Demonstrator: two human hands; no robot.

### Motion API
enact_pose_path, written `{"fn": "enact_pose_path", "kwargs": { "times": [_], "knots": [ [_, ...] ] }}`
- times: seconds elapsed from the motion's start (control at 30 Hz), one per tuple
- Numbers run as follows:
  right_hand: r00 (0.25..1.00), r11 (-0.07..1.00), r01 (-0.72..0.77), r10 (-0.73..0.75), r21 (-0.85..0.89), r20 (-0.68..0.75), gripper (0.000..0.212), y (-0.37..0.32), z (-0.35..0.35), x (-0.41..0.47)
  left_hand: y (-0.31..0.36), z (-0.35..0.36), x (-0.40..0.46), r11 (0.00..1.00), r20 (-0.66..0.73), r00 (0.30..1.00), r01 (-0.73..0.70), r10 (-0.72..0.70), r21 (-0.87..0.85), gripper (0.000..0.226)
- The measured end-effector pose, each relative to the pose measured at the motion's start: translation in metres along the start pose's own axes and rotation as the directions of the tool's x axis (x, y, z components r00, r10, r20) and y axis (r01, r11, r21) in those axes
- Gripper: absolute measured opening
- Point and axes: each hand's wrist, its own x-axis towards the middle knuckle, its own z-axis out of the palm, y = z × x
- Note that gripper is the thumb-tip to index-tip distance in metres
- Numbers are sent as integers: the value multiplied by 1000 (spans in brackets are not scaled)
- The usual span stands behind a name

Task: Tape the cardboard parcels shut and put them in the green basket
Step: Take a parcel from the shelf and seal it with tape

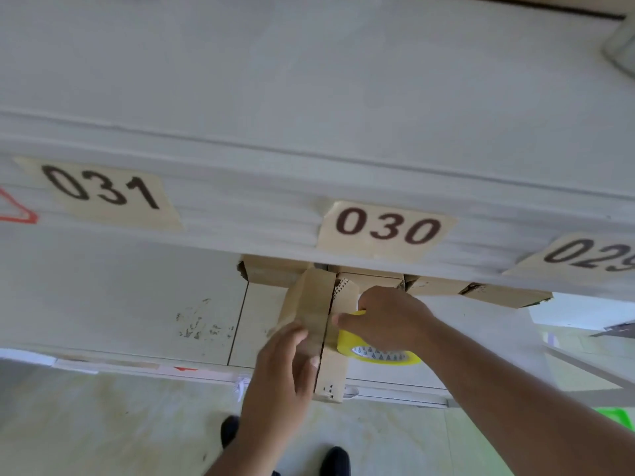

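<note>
A long cardboard parcel (311,304) lies on the white table (144,304), its near end jutting past the table's front edge. Clear tape crosses its top seam. My left hand (278,369) grips the parcel's near end, thumb on the seam and fingers over the left side. My right hand (385,321) holds a yellow roll of tape (374,350) against the parcel's right side. More cardboard parcels (501,293) lie behind, partly hidden under a shelf. A sliver of the green basket (616,419) shows at the right edge, low down.
A white shelf (309,187) overhangs the table, labelled 031, 030 and 029. The pale floor lies below, with my dark shoes (335,460) near the table's front edge. A white sheet (563,317) lies on the table at the right.
</note>
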Motion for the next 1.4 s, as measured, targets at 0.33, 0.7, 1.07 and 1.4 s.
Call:
{"fn": "enact_pose_path", "kwargs": {
  "times": [0.33,0.7,1.07,1.4],
  "knots": [
    [994,957,104,-108,270,-1,60,-25,1,0,-23,-9,13,950,-39,960,280,-277,137,58],
    [994,946,107,-107,305,-16,58,-28,2,1,2,3,18,817,-10,901,398,-434,418,90],
    [998,997,61,-62,-53,-12,55,-17,8,-11,7,-3,22,711,22,927,272,-375,649,96],
    [1000,982,-3,-2,-188,-24,55,-5,30,1,8,-4,21,722,38,936,243,-350,648,95]
  ]
}}
